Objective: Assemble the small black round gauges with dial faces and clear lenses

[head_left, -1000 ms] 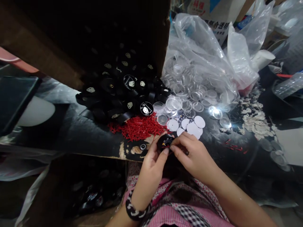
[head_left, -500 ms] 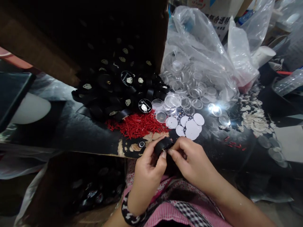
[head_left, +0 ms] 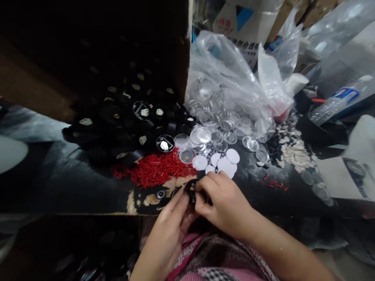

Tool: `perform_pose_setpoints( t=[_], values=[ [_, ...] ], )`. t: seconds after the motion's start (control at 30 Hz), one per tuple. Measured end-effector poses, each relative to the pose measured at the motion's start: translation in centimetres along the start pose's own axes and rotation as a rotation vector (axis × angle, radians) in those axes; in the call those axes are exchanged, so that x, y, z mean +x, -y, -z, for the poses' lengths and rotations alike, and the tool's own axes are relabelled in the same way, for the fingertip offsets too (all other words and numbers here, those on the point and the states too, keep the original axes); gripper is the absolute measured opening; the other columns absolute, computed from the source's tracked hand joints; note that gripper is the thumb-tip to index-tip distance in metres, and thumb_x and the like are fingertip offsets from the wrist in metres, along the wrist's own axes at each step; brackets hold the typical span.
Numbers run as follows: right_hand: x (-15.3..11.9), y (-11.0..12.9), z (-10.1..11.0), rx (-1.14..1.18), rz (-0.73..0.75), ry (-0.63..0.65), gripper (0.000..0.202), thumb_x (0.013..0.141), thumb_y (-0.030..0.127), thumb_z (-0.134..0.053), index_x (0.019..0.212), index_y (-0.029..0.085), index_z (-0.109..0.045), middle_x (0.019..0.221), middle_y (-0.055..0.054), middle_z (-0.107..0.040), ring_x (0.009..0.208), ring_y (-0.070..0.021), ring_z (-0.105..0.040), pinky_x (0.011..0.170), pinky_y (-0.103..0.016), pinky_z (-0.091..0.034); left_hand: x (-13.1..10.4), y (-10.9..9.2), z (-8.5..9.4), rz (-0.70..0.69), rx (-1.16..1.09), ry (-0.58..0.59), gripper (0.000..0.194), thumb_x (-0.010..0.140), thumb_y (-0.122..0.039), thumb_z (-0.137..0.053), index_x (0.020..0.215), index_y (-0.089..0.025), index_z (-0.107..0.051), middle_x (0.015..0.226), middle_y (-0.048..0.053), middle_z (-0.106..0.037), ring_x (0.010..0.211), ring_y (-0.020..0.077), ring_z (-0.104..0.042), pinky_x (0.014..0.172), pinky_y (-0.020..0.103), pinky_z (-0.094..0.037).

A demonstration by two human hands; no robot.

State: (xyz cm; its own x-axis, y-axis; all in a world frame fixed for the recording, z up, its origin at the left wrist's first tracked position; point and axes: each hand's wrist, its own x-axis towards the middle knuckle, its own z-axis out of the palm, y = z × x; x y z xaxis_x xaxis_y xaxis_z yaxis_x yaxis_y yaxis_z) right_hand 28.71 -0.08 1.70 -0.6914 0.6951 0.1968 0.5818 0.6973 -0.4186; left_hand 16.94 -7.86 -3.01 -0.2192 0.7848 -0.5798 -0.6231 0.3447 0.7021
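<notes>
Near the table's front edge, my left hand (head_left: 172, 224) is closed around a small black round case (head_left: 191, 189), whose face is tilted up and partly hidden by fingers. My right hand (head_left: 224, 197) pinches at the right side of that face; whatever lies between its thumb and fingertips is hidden. Just beyond the hands lie white round discs (head_left: 228, 167) and a heap of thin red pointers (head_left: 158, 168). To the left of my left hand, a small dark ring with a pale centre (head_left: 161, 194) rests on the table.
A big cardboard box (head_left: 32, 74) on its side holds many black cases (head_left: 117, 134) with pale hangers. Clear round lenses (head_left: 216, 123) spill from a plastic bag (head_left: 231, 66). Pale metal hangers (head_left: 294, 150), a few red pointers (head_left: 275, 183) and a plastic bottle (head_left: 341, 99) are at right.
The view has shifted, so the table's things appear further left. The black case has turned its face up, and my right fingers have moved onto it.
</notes>
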Motion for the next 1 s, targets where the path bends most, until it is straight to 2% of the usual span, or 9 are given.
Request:
perform_pose_setpoints(
  t=[0.1, 0.17, 0.23, 0.3, 0.37, 0.5, 0.8, 0.9, 1.0],
  values=[
    [0.2, 0.2, 0.6, 0.107, -0.192, 0.065, 0.005, 0.083, 0.013, -0.056, 0.080, 0.016, -0.059, 0.076, -0.002, -0.063, 0.067, -0.0147, -0.054, 0.064, -0.027, -0.040, 0.2, 0.0, -0.5, -0.077, 0.066, 0.012, 0.036, 0.077, -0.050, -0.069, 0.107, -0.031, -0.073, 0.125, 0.002, -0.066, 0.135, 0.0310, -0.042, 0.111, 0.042, -0.037],
    [0.7, -0.7, 1.2, 0.225, -0.217, 0.171, 0.006, 0.084, 0.014, -0.058, 0.081, 0.018, -0.061, 0.077, -0.001, -0.064, 0.068, -0.0133, -0.056, 0.062, -0.025, -0.041, 0.4, -0.1, -0.2, -0.134, 0.172, 0.019, 0.037, 0.075, -0.045, -0.073, 0.110, -0.032, -0.072, 0.130, 0.000, -0.063, 0.135, 0.0292, -0.041, 0.115, 0.040, -0.030],
    [1.9, -2.5, 1.7, 0.277, -0.208, 0.194, 0.007, 0.087, 0.018, -0.057, 0.084, 0.019, -0.064, 0.080, -0.001, -0.066, 0.070, -0.0127, -0.058, 0.066, -0.024, -0.043, 0.6, -0.2, 0.4, -0.119, 0.149, 0.008, 0.038, 0.077, -0.043, -0.072, 0.113, -0.032, -0.070, 0.131, 0.000, -0.063, 0.130, 0.0288, -0.048, 0.114, 0.043, -0.032],
    [3.5, -4.9, 1.9, 0.127, -0.254, 0.065, 0.011, 0.089, 0.024, -0.057, 0.096, 0.019, -0.065, 0.093, -0.005, -0.066, 0.076, -0.0157, -0.060, 0.071, -0.029, -0.045, 0.7, -0.2, 0.7, -0.091, 0.002, -0.013, 0.037, 0.081, -0.044, -0.068, 0.116, -0.031, -0.067, 0.132, 0.002, -0.062, 0.125, 0.0291, -0.054, 0.107, 0.045, -0.043],
    [5.3, -7.4, 1.7, -0.162, -0.300, -0.061, 0.033, 0.086, 0.028, -0.063, 0.116, 0.016, -0.059, 0.113, -0.013, -0.061, 0.089, -0.0239, -0.061, 0.078, -0.038, -0.045, 0.8, -0.1, 0.7, -0.078, -0.105, -0.013, 0.037, 0.082, -0.042, -0.068, 0.117, -0.029, -0.066, 0.136, 0.004, -0.059, 0.124, 0.0296, -0.055, 0.100, 0.043, -0.051],
    [7.1, -10.3, 1.1, -0.304, -0.245, -0.047, 0.034, 0.086, 0.020, -0.059, 0.119, 0.014, -0.057, 0.116, -0.016, -0.057, 0.101, -0.0283, -0.059, 0.083, -0.042, -0.045, 0.8, 0.0, 0.4, -0.044, -0.164, 0.018, 0.043, 0.079, -0.039, -0.072, 0.119, -0.022, -0.065, 0.136, 0.011, -0.058, 0.123, 0.0333, -0.055, 0.097, 0.044, -0.054],
    [5.5, -9.9, 1.3, -0.304, -0.173, -0.083, 0.036, 0.094, 0.027, -0.048, 0.128, 0.016, -0.053, 0.125, -0.016, -0.054, 0.108, -0.0286, -0.056, 0.088, -0.044, -0.044, 1.1, 0.2, 0.7, -0.055, -0.180, 0.042, 0.041, 0.080, -0.039, -0.070, 0.117, -0.023, -0.065, 0.137, 0.011, -0.056, 0.124, 0.0339, -0.054, 0.098, 0.047, -0.052],
    [5.2, -9.5, 0.9, -0.275, -0.173, -0.052, 0.043, 0.091, 0.034, -0.055, 0.131, 0.018, -0.052, 0.127, -0.016, -0.053, 0.112, -0.0328, -0.053, 0.091, -0.049, -0.041, 1.2, 0.5, 1.1, -0.051, -0.159, 0.046, 0.040, 0.081, -0.041, -0.069, 0.117, -0.025, -0.065, 0.136, 0.010, -0.057, 0.120, 0.0322, -0.057, 0.099, 0.048, -0.051],
    [5.6, -9.8, 0.5, -0.213, -0.220, -0.027, 0.043, 0.088, 0.026, -0.058, 0.130, 0.017, -0.053, 0.127, -0.017, -0.053, 0.114, -0.0318, -0.053, 0.093, -0.048, -0.042, 1.1, 0.5, 1.7, -0.102, -0.055, 0.042, 0.039, 0.082, -0.044, -0.065, 0.118, -0.030, -0.065, 0.133, 0.007, -0.060, 0.118, 0.0313, -0.059, 0.098, 0.048, -0.053]
  ],
)
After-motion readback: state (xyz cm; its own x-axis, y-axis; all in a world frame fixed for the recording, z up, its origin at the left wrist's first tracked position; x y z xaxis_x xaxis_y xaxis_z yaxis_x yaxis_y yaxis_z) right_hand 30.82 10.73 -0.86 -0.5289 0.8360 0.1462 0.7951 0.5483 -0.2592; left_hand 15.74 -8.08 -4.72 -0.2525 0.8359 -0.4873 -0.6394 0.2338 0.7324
